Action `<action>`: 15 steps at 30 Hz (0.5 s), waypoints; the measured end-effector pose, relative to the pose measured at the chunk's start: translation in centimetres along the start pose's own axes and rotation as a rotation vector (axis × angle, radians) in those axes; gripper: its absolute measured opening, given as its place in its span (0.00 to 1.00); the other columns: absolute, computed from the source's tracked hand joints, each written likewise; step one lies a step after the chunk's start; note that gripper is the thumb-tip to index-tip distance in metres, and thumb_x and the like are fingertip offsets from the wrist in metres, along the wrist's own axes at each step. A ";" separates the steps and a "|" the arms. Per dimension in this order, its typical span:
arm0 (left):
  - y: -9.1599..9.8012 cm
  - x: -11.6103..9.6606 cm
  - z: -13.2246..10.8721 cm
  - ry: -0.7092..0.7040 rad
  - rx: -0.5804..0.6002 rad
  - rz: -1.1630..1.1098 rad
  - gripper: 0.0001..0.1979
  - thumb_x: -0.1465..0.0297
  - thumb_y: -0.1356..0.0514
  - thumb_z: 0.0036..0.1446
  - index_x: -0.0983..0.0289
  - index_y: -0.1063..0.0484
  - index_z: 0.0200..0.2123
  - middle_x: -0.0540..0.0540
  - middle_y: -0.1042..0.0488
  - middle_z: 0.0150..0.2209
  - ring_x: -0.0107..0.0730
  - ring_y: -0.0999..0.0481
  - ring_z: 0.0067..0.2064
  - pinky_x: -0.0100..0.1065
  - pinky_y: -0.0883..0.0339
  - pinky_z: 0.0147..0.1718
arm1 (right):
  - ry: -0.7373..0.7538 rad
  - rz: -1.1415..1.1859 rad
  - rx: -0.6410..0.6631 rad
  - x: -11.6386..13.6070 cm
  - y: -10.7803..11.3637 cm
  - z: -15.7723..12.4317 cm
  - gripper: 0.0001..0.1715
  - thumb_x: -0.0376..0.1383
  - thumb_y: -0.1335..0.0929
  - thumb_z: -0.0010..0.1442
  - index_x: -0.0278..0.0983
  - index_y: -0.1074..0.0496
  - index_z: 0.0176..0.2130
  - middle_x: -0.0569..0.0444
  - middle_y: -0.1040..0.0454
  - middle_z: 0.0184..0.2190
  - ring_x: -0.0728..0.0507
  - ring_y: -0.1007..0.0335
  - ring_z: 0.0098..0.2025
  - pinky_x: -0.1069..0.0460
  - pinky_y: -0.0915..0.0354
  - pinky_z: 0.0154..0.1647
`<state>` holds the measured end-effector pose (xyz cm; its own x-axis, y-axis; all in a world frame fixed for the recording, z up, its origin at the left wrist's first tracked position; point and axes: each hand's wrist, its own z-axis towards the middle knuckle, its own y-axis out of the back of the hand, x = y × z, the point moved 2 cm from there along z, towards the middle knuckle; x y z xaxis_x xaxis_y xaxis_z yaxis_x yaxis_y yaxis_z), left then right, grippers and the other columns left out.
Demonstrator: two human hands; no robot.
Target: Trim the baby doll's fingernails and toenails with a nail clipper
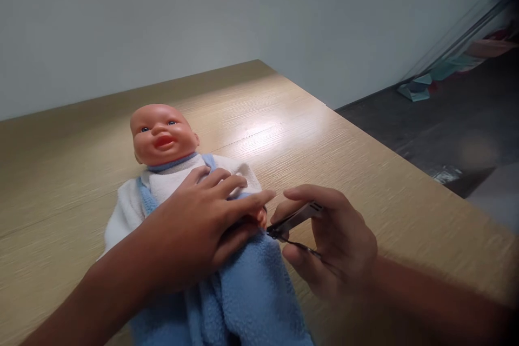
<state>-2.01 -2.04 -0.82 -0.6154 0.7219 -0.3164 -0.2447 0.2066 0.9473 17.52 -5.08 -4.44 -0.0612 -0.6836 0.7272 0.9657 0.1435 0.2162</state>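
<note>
A baby doll (162, 135) in a white top and fuzzy blue overalls lies face up on the wooden table. Across its chest rests my left hand (206, 211), thumb and index finger closed around the doll's small hand (260, 218); the other fingers lie on the white top. To the right, my right hand (336, 232) grips a metal nail clipper (298, 219) with its lever raised. The clipper's jaws are right beside the doll's fingertips; whether they touch cannot be made out.
The light wooden table (348, 167) extends behind and right of the doll, with its right edge running diagonally. A grey wall (203, 16) stands behind. On the dark floor (373, 124) at right are blue and pink items (417, 88), blurred.
</note>
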 end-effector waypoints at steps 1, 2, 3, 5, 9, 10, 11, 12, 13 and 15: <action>0.2 0.2 -0.1 0.001 -0.005 -0.013 0.23 0.60 0.47 0.70 0.46 0.43 0.67 0.54 0.28 0.54 0.44 0.29 0.53 0.50 0.38 0.53 | 0.008 -0.010 -0.008 -0.2 0.1 0.0 0.30 0.33 0.27 0.59 0.35 0.36 0.58 0.54 0.24 0.34 0.47 0.25 0.33 0.53 0.26 0.30; 0.5 0.5 -0.3 0.008 -0.012 -0.029 0.26 0.59 0.47 0.70 0.47 0.48 0.69 0.55 0.29 0.56 0.44 0.30 0.56 0.50 0.38 0.55 | 0.015 -0.025 -0.015 -0.4 0.1 0.0 0.29 0.32 0.27 0.59 0.35 0.36 0.58 0.54 0.24 0.33 0.47 0.25 0.32 0.53 0.26 0.29; 0.9 0.8 -0.6 0.023 -0.021 -0.047 0.29 0.59 0.46 0.70 0.48 0.52 0.70 0.55 0.31 0.59 0.44 0.31 0.58 0.48 0.37 0.57 | 0.017 -0.046 -0.016 -0.6 0.2 0.0 0.29 0.33 0.28 0.59 0.35 0.36 0.58 0.54 0.24 0.33 0.48 0.26 0.30 0.53 0.27 0.28; 2.0 1.3 -1.3 0.095 -0.067 -0.050 0.31 0.59 0.46 0.70 0.49 0.54 0.71 0.55 0.34 0.63 0.43 0.32 0.62 0.44 0.35 0.58 | 0.024 -0.092 -0.011 -0.9 0.2 0.0 0.28 0.34 0.28 0.60 0.36 0.36 0.57 0.55 0.24 0.32 0.49 0.27 0.27 0.53 0.28 0.26; 3.9 0.2 -2.8 0.149 -0.066 0.016 0.22 0.60 0.47 0.71 0.51 0.41 0.65 0.53 0.32 0.62 0.40 0.30 0.60 0.40 0.30 0.55 | 0.087 -0.138 -0.028 -0.8 0.3 0.2 0.25 0.37 0.28 0.60 0.37 0.35 0.55 0.57 0.24 0.31 0.51 0.28 0.23 0.55 0.30 0.25; 4.1 -0.6 -3.1 0.145 -0.043 0.023 0.20 0.61 0.47 0.71 0.51 0.38 0.64 0.53 0.31 0.61 0.39 0.28 0.59 0.40 0.29 0.54 | 0.087 -0.132 -0.043 -0.6 0.3 0.2 0.24 0.37 0.29 0.60 0.38 0.35 0.54 0.58 0.24 0.31 0.52 0.28 0.23 0.55 0.31 0.24; 4.2 -1.6 -3.5 0.148 -0.031 0.031 0.19 0.62 0.47 0.71 0.51 0.37 0.63 0.53 0.30 0.60 0.38 0.27 0.58 0.39 0.28 0.53 | 0.079 -0.123 -0.057 -0.5 0.3 0.3 0.24 0.37 0.29 0.60 0.39 0.36 0.54 0.59 0.25 0.31 0.52 0.28 0.23 0.55 0.31 0.24; 4.2 -2.7 -4.0 0.157 -0.035 0.046 0.18 0.64 0.47 0.71 0.51 0.36 0.62 0.53 0.30 0.60 0.38 0.27 0.57 0.40 0.28 0.53 | 0.066 -0.114 -0.067 -0.3 0.3 0.4 0.24 0.37 0.29 0.60 0.39 0.36 0.54 0.59 0.25 0.31 0.52 0.28 0.24 0.55 0.30 0.25; 4.0 -4.0 -4.5 0.170 -0.047 0.067 0.18 0.66 0.46 0.70 0.52 0.35 0.61 0.53 0.29 0.59 0.39 0.27 0.57 0.41 0.29 0.54 | 0.053 -0.106 -0.073 -0.2 0.3 0.4 0.23 0.36 0.30 0.60 0.40 0.36 0.54 0.60 0.25 0.31 0.51 0.27 0.25 0.55 0.30 0.25; 3.3 -6.9 -5.8 0.167 -0.088 0.128 0.16 0.70 0.47 0.70 0.55 0.32 0.58 0.55 0.28 0.57 0.41 0.27 0.57 0.44 0.30 0.55 | 0.036 -0.098 -0.075 0.0 0.3 0.5 0.22 0.35 0.30 0.61 0.40 0.37 0.54 0.59 0.25 0.31 0.51 0.27 0.26 0.54 0.30 0.26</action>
<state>-2.94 -10.16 4.15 -0.7595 0.6175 -0.2043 -0.2162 0.0565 0.9747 17.67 -4.61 -4.05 -0.1484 -0.7170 0.6811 0.9719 0.0217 0.2346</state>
